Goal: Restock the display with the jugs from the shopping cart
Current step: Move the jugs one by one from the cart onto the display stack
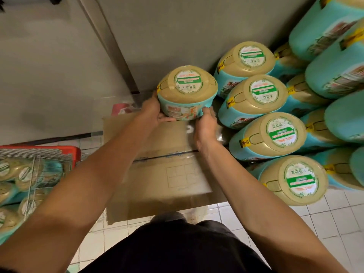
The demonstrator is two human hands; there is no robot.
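Item: jug (pixel 187 93), teal body, beige lid, upright, held over the cardboard box (pixel 163 154) at the far left end of the display row (pixel 258 95), against the wall.

Handling: rigid plastic, smooth-sided, probably light but bulky; best taken low on both flanks, not by the lid.

Hold: my left hand (pixel 153 111) and right hand (pixel 205 125), fingers clamped on the lower sides, thumbs forward. Both arms extended, elbows nearly straight.

Stock remaining: more jugs in the shopping cart (pixel 37 160), at left.
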